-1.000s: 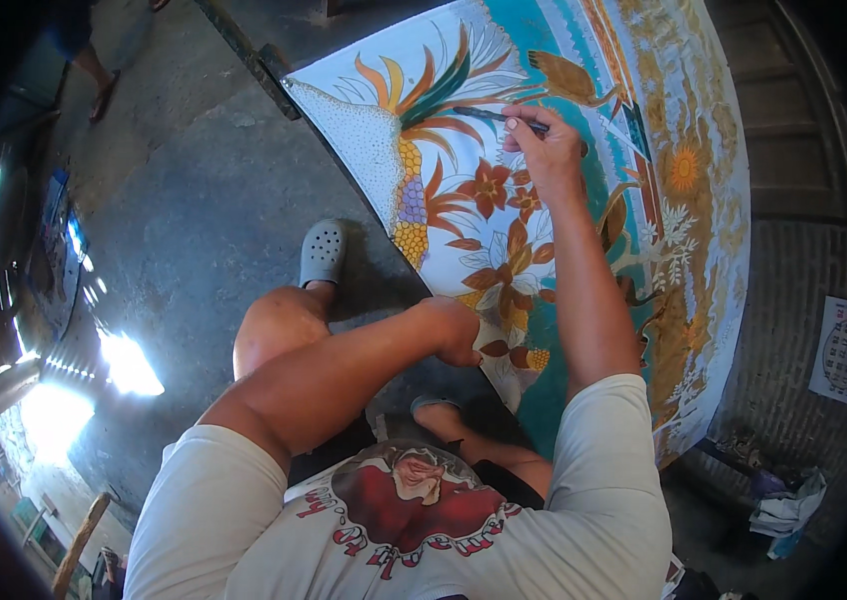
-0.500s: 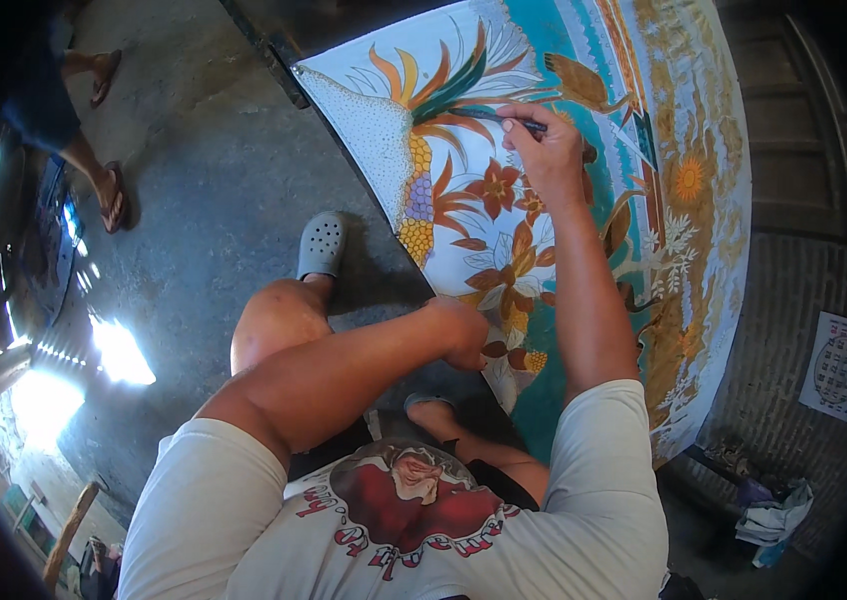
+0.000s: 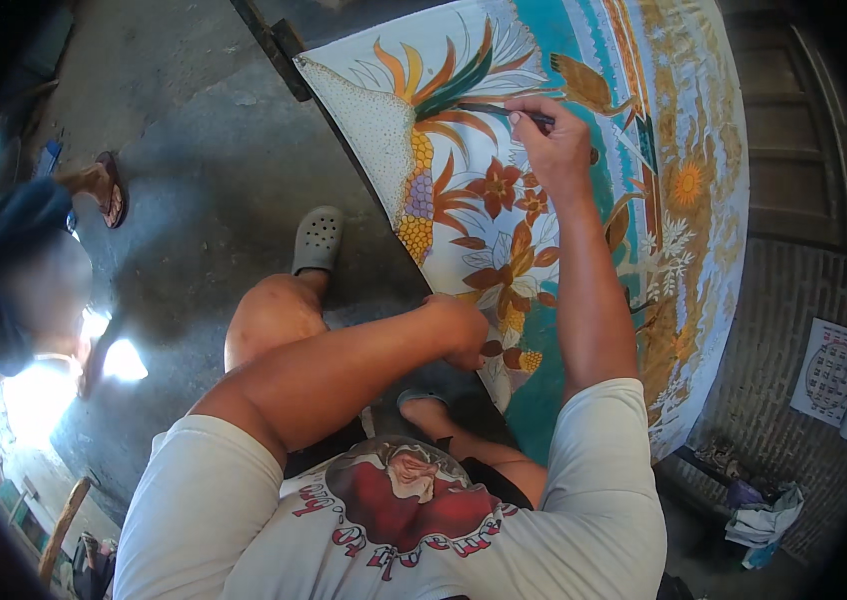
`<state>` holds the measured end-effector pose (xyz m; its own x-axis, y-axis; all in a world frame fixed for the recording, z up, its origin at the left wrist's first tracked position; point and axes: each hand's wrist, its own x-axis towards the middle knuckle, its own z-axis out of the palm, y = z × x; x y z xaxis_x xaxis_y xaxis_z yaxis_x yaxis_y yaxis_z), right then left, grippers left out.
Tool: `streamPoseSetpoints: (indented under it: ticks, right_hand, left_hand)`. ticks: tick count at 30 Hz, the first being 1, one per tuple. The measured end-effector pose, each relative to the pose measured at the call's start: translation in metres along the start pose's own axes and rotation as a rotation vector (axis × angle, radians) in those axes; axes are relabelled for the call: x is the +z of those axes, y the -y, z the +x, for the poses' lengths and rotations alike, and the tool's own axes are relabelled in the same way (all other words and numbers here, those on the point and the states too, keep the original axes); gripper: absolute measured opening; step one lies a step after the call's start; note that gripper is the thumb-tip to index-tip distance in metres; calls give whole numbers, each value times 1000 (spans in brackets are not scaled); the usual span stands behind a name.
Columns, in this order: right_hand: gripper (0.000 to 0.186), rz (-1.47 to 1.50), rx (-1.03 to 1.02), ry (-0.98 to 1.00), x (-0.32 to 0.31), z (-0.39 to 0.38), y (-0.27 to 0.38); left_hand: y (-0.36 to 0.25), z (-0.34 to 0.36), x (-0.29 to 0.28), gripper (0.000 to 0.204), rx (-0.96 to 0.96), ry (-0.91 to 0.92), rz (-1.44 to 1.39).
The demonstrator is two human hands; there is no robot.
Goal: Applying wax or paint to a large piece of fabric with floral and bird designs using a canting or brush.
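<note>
A large painted cloth [image 3: 584, 340] stretches across the right side, covered with orange and brown flowers, leaves, birds and teal bands, with some leaves left white inside their outlines. My right hand [image 3: 556, 145] is closed around a slim dark paintbrush [image 3: 534, 115]. The brush points left, its tip at a narrow leaf beside the dark green leaves [image 3: 456, 88]. Lower down, my left hand [image 3: 460, 332] is curled at the near left edge of the cloth, seemingly gripping it. Its fingertips are mostly hidden.
Another person [image 3: 39, 280] bends at the far left, one sandalled foot [image 3: 109, 190] on the concrete floor [image 3: 184, 200]. My grey clog [image 3: 319, 240] stands left of the cloth. A wall calendar [image 3: 832, 368] hangs at right, above bundled items [image 3: 764, 520].
The brush and my right hand have shifted slightly up and right over the cloth. My left hand stays at the edge. The other person has come lower and nearer at the left.
</note>
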<state>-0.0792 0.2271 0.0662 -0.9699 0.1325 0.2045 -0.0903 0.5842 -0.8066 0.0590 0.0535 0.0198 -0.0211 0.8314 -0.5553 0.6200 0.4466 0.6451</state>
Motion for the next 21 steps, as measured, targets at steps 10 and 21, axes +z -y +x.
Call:
streamPoseSetpoints:
  ticks: [10,21]
  right_hand:
    - [13,-118,-17,-18,1,5,-6]
    - [12,-171,24,-49,-10,3,-11]
  left_hand:
    - [-4,-1,2,51,19,-9,5]
    - [-2,1,5,52,17,-46,9]
